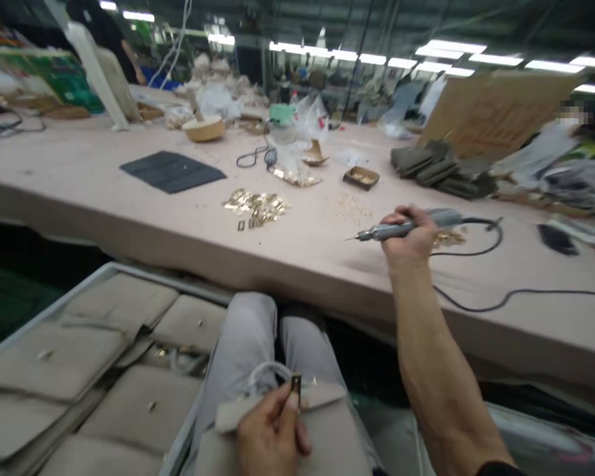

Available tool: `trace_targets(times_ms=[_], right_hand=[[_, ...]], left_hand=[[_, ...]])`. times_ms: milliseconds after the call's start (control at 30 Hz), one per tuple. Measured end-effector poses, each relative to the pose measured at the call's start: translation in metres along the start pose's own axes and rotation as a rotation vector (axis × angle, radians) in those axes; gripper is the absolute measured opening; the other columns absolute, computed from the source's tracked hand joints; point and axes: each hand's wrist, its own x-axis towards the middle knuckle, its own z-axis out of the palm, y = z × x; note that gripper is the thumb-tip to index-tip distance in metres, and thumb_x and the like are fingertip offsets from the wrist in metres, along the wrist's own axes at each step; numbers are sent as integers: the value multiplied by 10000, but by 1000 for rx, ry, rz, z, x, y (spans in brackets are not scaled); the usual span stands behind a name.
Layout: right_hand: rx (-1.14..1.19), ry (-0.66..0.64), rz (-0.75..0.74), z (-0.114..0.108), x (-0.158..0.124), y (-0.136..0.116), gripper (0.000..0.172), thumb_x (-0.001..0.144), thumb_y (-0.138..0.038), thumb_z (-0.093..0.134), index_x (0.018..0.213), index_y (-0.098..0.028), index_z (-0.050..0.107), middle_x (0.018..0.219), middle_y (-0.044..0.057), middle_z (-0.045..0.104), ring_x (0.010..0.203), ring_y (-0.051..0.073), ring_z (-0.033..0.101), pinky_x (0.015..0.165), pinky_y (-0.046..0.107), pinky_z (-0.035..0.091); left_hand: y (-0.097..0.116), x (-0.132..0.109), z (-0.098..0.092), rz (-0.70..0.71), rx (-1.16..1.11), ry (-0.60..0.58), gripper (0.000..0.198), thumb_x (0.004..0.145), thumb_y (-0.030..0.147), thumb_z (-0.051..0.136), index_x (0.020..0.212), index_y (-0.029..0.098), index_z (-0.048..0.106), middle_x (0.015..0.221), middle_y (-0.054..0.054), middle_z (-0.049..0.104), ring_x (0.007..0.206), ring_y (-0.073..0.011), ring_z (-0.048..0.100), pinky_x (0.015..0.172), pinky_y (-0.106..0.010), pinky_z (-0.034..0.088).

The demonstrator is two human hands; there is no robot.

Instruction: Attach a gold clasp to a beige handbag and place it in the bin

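In my lap lies a beige bag (327, 430), its flap edge toward the table. Above it my left hand (272, 426) pinches a small gold metal plate (296, 382) between thumb and fingers. My right hand (411, 235) wraps around a grey electric screwdriver (443, 217) over the table, with its thin bit pointing left. A black cord runs from the tool's back end. Scattered tiny gold screws (350, 210) lie beyond the bit, and a heap of gold metal plates (260, 206) is farther left.
A crate (112, 268) of beige bags stands at my left. On the table (54, 165) are a dark sheet (171, 170), a small box of parts (361, 177), a tape roll (203, 128) and folded dark green pieces (439, 165). The cord (506, 301) trails right.
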Motion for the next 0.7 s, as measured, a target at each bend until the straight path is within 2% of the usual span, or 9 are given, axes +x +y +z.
trace_targets(times_ms=[67,133,233,333,467,700], right_hand=[[-6,-108,15,-1,-44,-7,163,863,-150,601,745,-182,494,733,-32,550,500,46,446,466,165,430],[-87,-211,50,-3,-91,-11,154,830,-118,633,730,-176,531,769,-16,558,524,44,452,496,172,444],[-173,-266,90,-13,-159,-10,138,776,-134,703,724,-154,577,767,-7,553,543,50,432,507,189,440],[-247,-290,129,-26,-208,1,114,781,-147,720,758,-158,609,764,-4,551,550,66,433,514,212,419],[-316,-332,122,-38,-238,17,61,823,-159,691,827,-188,638,794,5,581,543,83,459,527,245,409],[-385,-381,79,-46,-254,29,63,866,-157,671,860,-207,635,822,5,602,552,98,496,552,277,437]], left_hand=[[-5,0,0,-46,-30,-54,432,852,560,737,875,132,787,483,-18,639,411,-132,571,436,-211,430],[-8,2,-1,-79,-93,-47,381,870,486,720,913,111,777,624,-55,720,406,-118,583,422,-206,425],[-10,2,-2,-111,-164,-24,354,873,423,711,988,92,762,816,-96,773,397,-105,597,413,-214,456],[-9,2,-2,-111,-173,-27,344,874,400,710,988,79,758,817,-98,770,394,-101,601,413,-211,468],[-9,2,-1,-105,-190,-29,346,872,391,714,988,68,754,784,-97,763,388,-104,598,407,-213,472],[-8,-1,0,-97,-208,-15,348,850,396,741,986,76,758,783,-87,759,373,-102,586,389,-217,465]])
